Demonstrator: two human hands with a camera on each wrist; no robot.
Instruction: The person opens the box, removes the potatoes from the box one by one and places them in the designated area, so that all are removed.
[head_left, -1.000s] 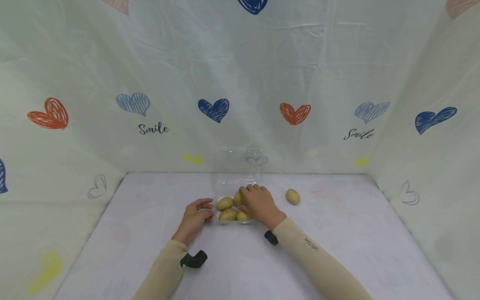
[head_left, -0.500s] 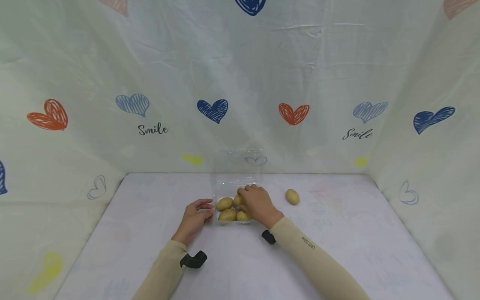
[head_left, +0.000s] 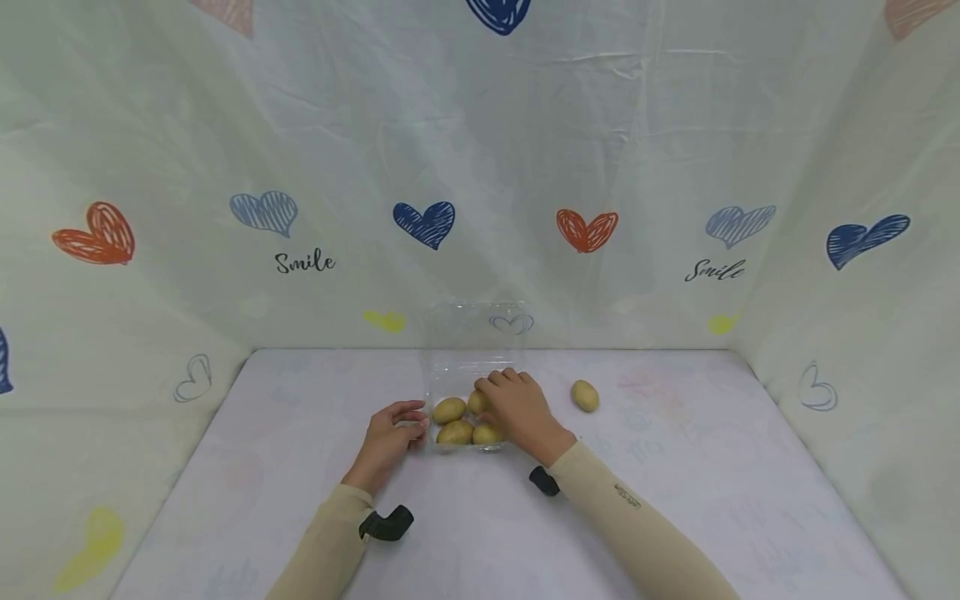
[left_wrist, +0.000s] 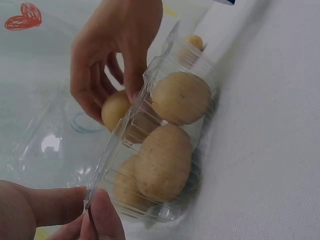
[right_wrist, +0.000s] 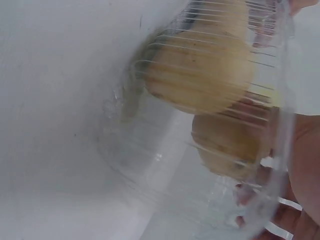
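Note:
A clear plastic box [head_left: 430, 392] with its lid [head_left: 472, 333] raised at the back holds several potatoes [head_left: 455, 432]. In the left wrist view, my left hand [left_wrist: 60, 212] pinches the box's rim [left_wrist: 102, 162] between thumb and fingers. My right hand [head_left: 521, 412] reaches in over the box's right side, its fingers curled round a potato [left_wrist: 116, 110] at the rim's height. Through the box's ribbed wall, the right wrist view shows that potato [right_wrist: 227, 145] by my right fingers and another potato [right_wrist: 200, 70] beside it.
One loose potato [head_left: 585, 396] lies on the white tabletop [head_left: 660, 500], to the right of the box. Behind the table hangs a pale curtain [head_left: 495, 150] printed with hearts, and it also runs along both sides.
Both hands keep nearly the same places at the box. My right wrist and forearm have shifted very slightly, while the potatoes show no clear movement.

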